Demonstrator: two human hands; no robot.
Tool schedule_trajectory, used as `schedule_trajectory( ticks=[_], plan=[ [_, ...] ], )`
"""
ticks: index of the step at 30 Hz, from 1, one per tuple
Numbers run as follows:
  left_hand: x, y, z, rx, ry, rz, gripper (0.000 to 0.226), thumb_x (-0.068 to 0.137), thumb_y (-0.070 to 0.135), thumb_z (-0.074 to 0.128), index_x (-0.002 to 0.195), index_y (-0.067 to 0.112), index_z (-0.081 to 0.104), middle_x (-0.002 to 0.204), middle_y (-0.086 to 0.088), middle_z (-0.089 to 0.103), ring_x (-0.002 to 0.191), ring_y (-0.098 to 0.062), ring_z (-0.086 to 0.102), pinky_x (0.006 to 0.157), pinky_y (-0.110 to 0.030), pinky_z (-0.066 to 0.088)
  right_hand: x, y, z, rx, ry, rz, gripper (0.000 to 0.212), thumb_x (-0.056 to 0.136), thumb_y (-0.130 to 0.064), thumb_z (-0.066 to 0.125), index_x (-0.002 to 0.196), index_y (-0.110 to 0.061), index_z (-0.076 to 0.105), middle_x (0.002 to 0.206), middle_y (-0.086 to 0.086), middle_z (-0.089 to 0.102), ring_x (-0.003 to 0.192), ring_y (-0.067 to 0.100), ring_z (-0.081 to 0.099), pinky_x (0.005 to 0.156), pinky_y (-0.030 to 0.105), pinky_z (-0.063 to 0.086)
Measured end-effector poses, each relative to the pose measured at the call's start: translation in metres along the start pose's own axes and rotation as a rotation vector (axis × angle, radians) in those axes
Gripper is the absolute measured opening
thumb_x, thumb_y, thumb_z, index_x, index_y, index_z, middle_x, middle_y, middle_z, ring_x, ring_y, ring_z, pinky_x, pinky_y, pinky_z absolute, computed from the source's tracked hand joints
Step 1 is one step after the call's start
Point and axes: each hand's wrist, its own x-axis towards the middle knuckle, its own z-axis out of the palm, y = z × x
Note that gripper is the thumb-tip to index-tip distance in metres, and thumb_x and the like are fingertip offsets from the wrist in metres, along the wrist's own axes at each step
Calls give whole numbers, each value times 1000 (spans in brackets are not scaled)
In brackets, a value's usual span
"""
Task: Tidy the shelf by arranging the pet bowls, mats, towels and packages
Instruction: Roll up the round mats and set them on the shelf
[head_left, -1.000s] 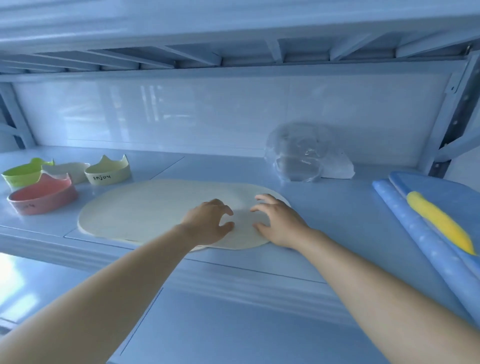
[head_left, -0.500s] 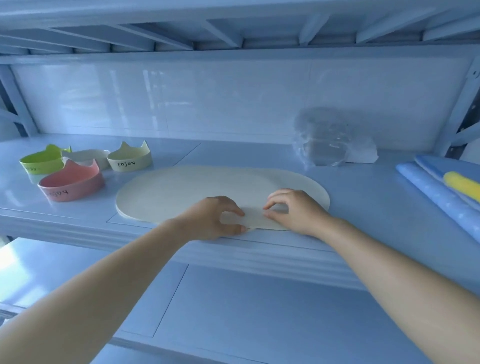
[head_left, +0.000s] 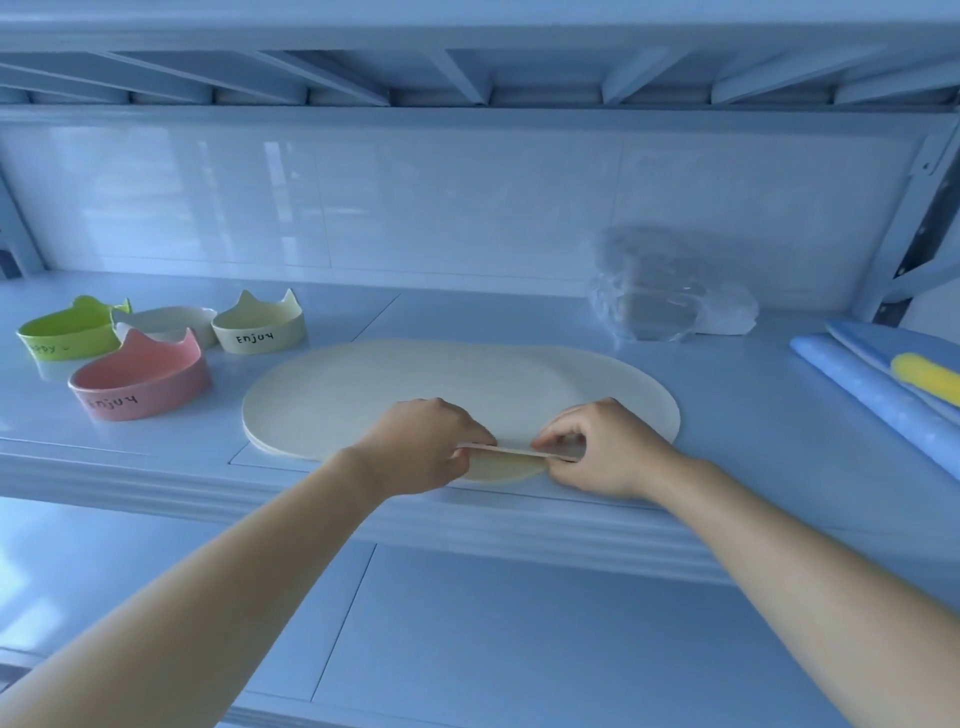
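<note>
Mat (head_left: 457, 395) front edge: pinching with left hand (head_left: 421, 447) and right hand (head_left: 602, 452), likely folding; best lifting both sides evenly.

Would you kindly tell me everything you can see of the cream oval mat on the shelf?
The cream oval mat looks thin, matte and flexible, with no pattern. It lies flat and lengthwise on the shelf, right of the pink bowl. At its near edge the left hand and the right hand each pinch a thin strip lifted slightly; cream surface shows beneath it, so it may be layered or folded.
</note>
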Motion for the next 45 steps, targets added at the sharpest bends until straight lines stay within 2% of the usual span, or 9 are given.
schedule_trajectory(
  ticks=[7,9,12,18,22,26,30,37,45],
  plan=[
    [-13,-18,-10,-9,178,-36,31,94,30,34,108,30,62,98,7,68,89,-23,60,68,-29,46,3,-16,-10,77,181,54,19,79,-13,59,85,-22,74,82,-14,70,82,3,62,76,19,47],
    [-20,-18,-7,-26,158,-17,33,91,37,35,107,31,64,100,9,69,91,-20,61,71,-29,48,1,-18,-7,81,112,61,18,77,-14,59,82,-24,74,83,-13,71,82,5,63,77,22,50],
    [-28,-22,2,-210,80,-67,20,86,41,60,101,33,69,102,15,69,90,-9,61,76,-24,49,0,-15,5,38,10,22,11,76,-20,64,81,-25,73,88,-10,71,87,6,62,83,31,51],
    [-31,-22,6,-262,102,-58,25,80,46,66,100,32,70,104,16,68,88,-8,60,74,-19,46,3,-18,6,87,-53,53,34,65,-43,80,94,-25,73,105,-15,66,101,-1,57,93,18,41],
    [-27,-17,5,-128,91,-25,25,83,44,60,106,37,66,110,17,65,96,-8,58,75,-21,42,5,-22,9,65,-48,13,27,71,-39,77,93,-24,74,104,-14,69,99,-1,58,92,20,44],
    [-21,-11,4,-180,110,-77,24,76,51,63,95,36,69,102,17,66,93,-8,59,78,-26,48,1,-24,14,16,28,-56,14,73,-29,70,86,-24,74,90,-13,72,88,3,62,84,27,50],
    [-9,4,7,-141,125,-93,27,75,53,61,94,35,67,98,13,64,90,-11,57,75,-29,48,2,-24,11,-55,74,-81,22,72,-16,60,87,-26,73,89,-11,72,86,9,62,79,30,50],
    [2,10,15,-148,158,-144,18,83,37,53,90,30,68,90,7,66,85,-19,59,69,-31,50,-3,10,-2,-66,88,36,17,79,-30,70,95,-27,72,102,-12,70,98,10,61,88,28,47],
    [8,22,15,-121,129,-157,19,85,41,54,101,37,64,104,14,63,96,-12,58,74,-27,47,-3,23,-4,50,111,28,7,77,-18,71,76,-24,75,82,-10,72,79,9,63,74,31,51]
  ],
)
